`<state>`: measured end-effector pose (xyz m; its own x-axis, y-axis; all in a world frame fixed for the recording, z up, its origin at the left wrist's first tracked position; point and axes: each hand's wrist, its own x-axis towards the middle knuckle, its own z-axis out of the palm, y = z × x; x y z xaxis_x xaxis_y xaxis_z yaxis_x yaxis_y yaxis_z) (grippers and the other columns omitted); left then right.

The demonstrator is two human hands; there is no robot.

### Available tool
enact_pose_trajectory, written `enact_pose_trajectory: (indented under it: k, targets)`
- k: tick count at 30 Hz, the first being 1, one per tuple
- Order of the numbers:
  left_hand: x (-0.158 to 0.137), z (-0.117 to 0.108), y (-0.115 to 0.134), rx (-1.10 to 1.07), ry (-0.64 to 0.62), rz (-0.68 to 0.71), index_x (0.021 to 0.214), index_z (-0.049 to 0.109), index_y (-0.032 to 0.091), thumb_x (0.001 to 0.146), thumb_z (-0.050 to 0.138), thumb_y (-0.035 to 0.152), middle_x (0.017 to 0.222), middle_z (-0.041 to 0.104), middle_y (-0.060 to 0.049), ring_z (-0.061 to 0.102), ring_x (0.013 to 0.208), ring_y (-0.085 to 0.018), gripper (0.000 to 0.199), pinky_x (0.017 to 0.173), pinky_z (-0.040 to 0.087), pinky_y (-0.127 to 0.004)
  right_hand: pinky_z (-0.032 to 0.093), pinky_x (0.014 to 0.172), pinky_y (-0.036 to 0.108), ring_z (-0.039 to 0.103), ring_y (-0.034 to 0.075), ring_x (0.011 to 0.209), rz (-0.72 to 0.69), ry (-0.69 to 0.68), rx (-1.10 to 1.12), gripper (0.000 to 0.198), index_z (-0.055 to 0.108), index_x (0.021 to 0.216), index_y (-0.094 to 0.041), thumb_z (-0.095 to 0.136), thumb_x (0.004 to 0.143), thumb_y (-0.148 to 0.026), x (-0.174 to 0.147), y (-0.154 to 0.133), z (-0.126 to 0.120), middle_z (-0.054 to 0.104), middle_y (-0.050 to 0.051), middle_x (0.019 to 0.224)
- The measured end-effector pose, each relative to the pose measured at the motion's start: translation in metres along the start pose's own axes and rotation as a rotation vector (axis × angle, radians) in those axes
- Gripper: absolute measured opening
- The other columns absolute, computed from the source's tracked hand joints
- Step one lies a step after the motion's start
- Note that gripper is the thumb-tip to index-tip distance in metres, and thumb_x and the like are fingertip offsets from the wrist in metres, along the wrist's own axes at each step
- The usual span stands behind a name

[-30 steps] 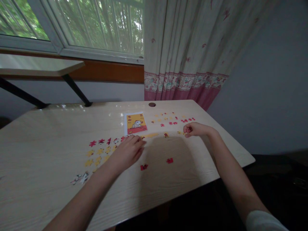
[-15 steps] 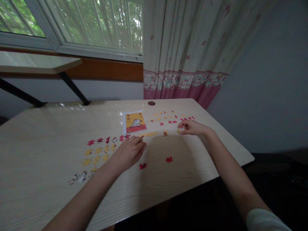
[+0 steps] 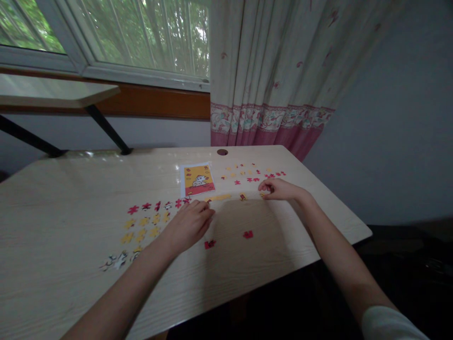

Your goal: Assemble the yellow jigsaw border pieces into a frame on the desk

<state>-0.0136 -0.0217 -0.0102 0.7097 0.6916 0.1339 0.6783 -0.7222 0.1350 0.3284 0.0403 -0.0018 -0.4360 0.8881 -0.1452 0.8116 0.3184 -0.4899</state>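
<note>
Just left of centre frame, my loosely curled left hand (image 3: 194,219) is beside a yellow puzzle strip (image 3: 220,197) on the pale worktop (image 3: 226,278), while right of centre my right hand (image 3: 278,189), fingers part-bent, meets a yellow puzzle piece (image 3: 262,194), either grip impossible to tell.

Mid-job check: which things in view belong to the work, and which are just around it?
Part of the work, as it looks:
- left hand, by the yellow strip
- right hand, at a yellow piece
- loose puzzle pieces
- picture card, likely the reference
- table, bearing them

Just around:
- curtain
- window
- shelf
</note>
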Motion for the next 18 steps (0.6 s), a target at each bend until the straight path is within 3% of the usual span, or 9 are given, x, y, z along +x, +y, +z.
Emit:
enact_pose_trajectory:
  k: [10, 18]
  targets:
    - [-0.0009, 0.0031, -0.0029, -0.012, 0.02, 0.006, 0.101, 0.062, 0.017, 0.091, 0.04, 0.021, 0.095, 0.058, -0.009, 0.053, 0.089, -0.022, 0.024, 0.08, 0.045, -0.04, 0.031, 0.054, 0.023, 0.044, 0.01, 0.056, 0.041, 0.034, -0.012, 0.027, 0.062, 0.073, -0.013, 0.058, 0.078, -0.039, 0.0031, -0.0041, 0.0023, 0.055, 0.0, 0.061]
    - [-0.0009, 0.0005, -0.0002, -0.014, 0.026, 0.001, 0.101, 0.062, 0.017, 0.091, 0.041, 0.02, 0.093, 0.057, -0.009, 0.053, 0.088, -0.023, 0.024, 0.078, 0.045, -0.04, 0.034, 0.057, 0.022, 0.047, 0.011, 0.061, -0.086, -0.006, 0.008, 0.025, 0.068, 0.095, -0.014, 0.06, 0.075, -0.025, -0.0018, -0.0038, -0.0042, 0.061, 0.002, 0.073]
